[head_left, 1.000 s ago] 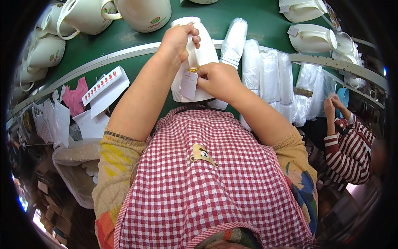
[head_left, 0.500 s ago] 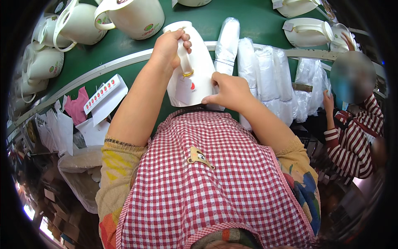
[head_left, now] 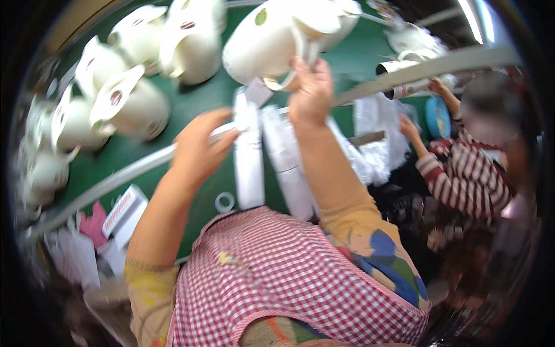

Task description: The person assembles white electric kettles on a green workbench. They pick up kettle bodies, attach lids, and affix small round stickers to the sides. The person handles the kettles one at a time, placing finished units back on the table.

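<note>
Gripping a cream-white, rounded, smooth-walled jug (head_left: 260,49) by its loop handle with the right hand (head_left: 312,81). Got fingers wrapped round the handle, so closed on it. Tilted onto its side over the green, flat tabletop (head_left: 199,104), beyond the pale, narrow, curved strip (head_left: 127,174) running along near the tabletop's near edge. Can't tell if resting on the surface or lifted.

Hanging at the handle's lower end: a small white paper tag (head_left: 258,91) on a gold-coloured tie (head_left: 270,80).

Holding nothing in the left hand (head_left: 202,141): half open, thumb and fingers apart, over the strip, left of the jug. Can't tell if touching the strip.

Lying between the forearms, toward the tabletop's near edge: long, white, folded plastic bags (head_left: 248,162) and a small whitish ring (head_left: 224,202). Standing along the tabletop's left end: more cream-white, handled jugs (head_left: 130,107), blurred. Seated off the right end, near a blue round basin (head_left: 437,117): a co-worker in red-and-white stripes (head_left: 468,179).
</note>
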Demonstrator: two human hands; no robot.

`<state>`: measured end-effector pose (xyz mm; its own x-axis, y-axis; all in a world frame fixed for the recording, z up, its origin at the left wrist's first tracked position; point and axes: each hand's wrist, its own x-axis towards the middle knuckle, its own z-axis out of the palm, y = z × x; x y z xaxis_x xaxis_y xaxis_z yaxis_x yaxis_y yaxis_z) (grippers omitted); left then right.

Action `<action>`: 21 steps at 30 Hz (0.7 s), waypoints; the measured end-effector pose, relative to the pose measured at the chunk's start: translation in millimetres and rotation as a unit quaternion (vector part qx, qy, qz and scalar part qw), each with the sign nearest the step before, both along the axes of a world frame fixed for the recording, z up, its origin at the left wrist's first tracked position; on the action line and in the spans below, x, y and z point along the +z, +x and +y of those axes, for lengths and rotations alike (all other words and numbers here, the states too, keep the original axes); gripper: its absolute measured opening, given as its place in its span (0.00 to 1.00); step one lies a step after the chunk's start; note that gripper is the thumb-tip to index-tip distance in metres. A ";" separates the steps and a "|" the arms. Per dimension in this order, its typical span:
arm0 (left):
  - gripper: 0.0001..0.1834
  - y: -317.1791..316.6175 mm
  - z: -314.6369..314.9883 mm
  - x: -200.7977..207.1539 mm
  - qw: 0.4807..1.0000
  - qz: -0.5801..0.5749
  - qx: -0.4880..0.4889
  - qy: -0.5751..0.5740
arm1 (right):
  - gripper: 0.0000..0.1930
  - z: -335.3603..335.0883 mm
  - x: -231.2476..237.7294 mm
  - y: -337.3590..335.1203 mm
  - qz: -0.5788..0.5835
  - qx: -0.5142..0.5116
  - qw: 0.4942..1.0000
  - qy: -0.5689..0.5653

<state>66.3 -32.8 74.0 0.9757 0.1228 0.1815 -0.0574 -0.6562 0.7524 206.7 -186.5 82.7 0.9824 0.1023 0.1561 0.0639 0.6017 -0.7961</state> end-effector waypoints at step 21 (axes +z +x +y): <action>0.15 -655.6 87.6 -84.6 0.550 -0.145 0.803 -0.175 | 0.18 -40.4 -131.2 -33.7 -0.015 0.094 0.883 -0.460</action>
